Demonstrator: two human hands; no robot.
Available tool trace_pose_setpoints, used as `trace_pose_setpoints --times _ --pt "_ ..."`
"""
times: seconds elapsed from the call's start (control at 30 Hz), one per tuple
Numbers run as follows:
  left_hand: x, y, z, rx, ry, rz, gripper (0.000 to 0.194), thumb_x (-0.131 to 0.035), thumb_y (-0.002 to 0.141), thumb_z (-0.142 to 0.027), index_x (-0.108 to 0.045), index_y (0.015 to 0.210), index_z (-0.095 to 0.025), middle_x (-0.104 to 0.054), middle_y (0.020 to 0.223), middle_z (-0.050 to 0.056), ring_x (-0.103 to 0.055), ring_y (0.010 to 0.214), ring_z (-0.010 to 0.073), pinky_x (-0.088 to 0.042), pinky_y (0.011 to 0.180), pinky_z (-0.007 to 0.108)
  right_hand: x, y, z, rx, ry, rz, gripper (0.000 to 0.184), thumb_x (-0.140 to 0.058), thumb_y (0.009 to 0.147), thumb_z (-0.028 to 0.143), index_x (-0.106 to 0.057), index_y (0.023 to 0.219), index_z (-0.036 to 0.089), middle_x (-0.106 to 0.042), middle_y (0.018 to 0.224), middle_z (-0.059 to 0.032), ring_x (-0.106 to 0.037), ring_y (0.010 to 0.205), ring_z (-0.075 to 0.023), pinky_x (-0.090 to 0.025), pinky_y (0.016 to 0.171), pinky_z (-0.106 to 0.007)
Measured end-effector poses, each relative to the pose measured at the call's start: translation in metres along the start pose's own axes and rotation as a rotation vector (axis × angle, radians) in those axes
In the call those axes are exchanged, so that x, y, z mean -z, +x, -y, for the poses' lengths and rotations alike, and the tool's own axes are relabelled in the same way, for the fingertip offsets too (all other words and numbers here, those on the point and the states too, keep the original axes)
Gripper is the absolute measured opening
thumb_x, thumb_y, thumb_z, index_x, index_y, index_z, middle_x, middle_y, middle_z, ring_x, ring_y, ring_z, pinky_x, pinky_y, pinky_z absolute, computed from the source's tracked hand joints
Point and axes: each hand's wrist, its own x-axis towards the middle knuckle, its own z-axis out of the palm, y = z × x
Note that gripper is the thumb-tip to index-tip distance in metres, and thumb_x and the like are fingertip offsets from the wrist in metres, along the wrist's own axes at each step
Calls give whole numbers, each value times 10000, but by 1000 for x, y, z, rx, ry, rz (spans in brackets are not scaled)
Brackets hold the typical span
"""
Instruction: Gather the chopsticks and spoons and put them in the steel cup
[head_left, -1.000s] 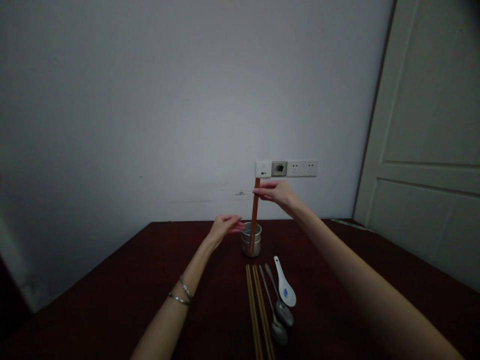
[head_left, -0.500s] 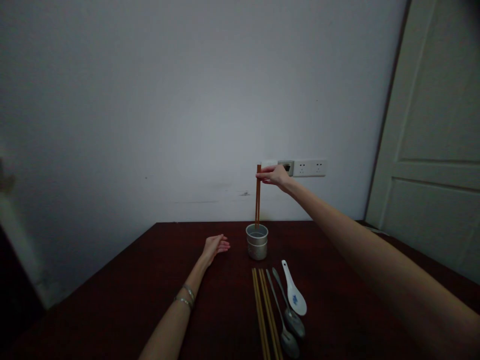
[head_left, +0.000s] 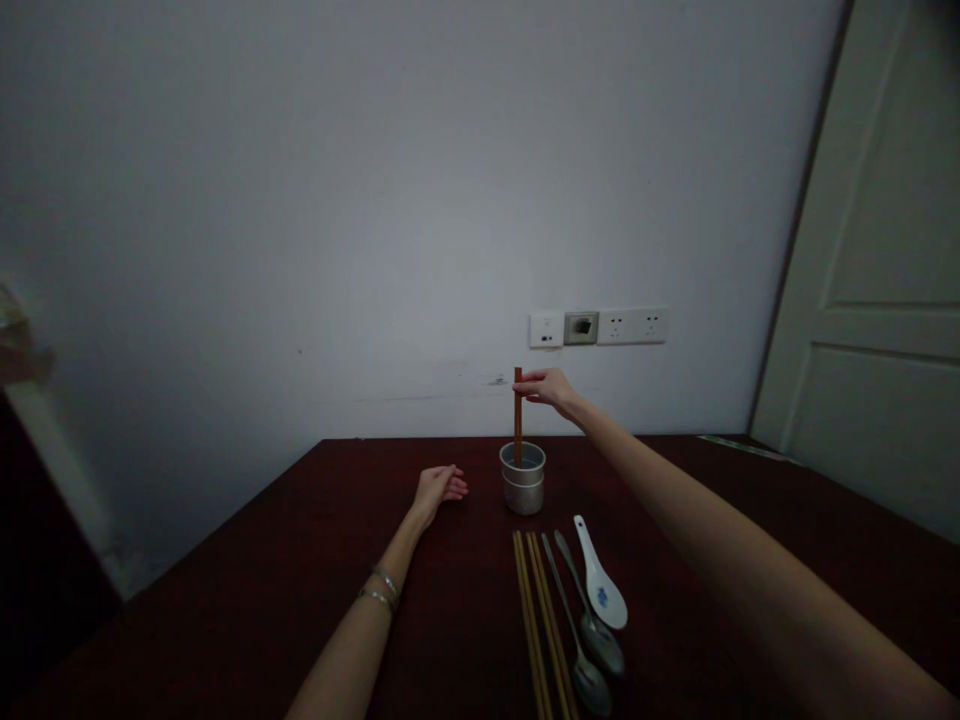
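Observation:
Upright in my right hand (head_left: 546, 387) is a pair of reddish-brown chopsticks (head_left: 517, 425), pinched near the top. Their lower ends are inside a grey metal cup (head_left: 523, 490), hidden by its rim. My left hand (head_left: 439, 490) rests on the table left of the cup, fingers loosely curled and apart, touching neither cup nor cutlery. In front of the cup lie several light wooden chopsticks (head_left: 541, 620), two metal spoons (head_left: 591, 685) (head_left: 602, 645) and a white soup spoon (head_left: 602, 590) with a blue mark, side by side.
The dark red table (head_left: 435, 620) meets a pale wall (head_left: 420, 250) at the back. Sockets (head_left: 631, 325) and a switch plate (head_left: 581, 328) sit on the wall behind the cup. A panelled door (head_left: 892, 300) stands at the right.
My right hand has come down, lowering the brown chopsticks deeper into the cup. My left hand keeps its place on the table. The camera view has shifted slightly.

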Motion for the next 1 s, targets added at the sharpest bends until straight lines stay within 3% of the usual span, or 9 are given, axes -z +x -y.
trace_pose_setpoints --times 0.27,1.0 --pt "-1 -2 -1 -8 25 -3 204 -502 813 -262 -575 729 -91 -627 570 72 -597 489 128 -465 467 208 -6 -5 -23 -26 6 32 190 -737 533 197 -645 683 124 -666 665 -48 -603 625 -121 -462 550 -211" --pt "1 4 5 -4 33 6 199 -500 807 -266 -568 733 -94 -619 570 62 -589 477 120 -460 460 205 -7 -4 -32 -92 -7 32 161 -718 560 158 -640 698 126 -658 659 -45 -593 599 -116 -466 531 -216"
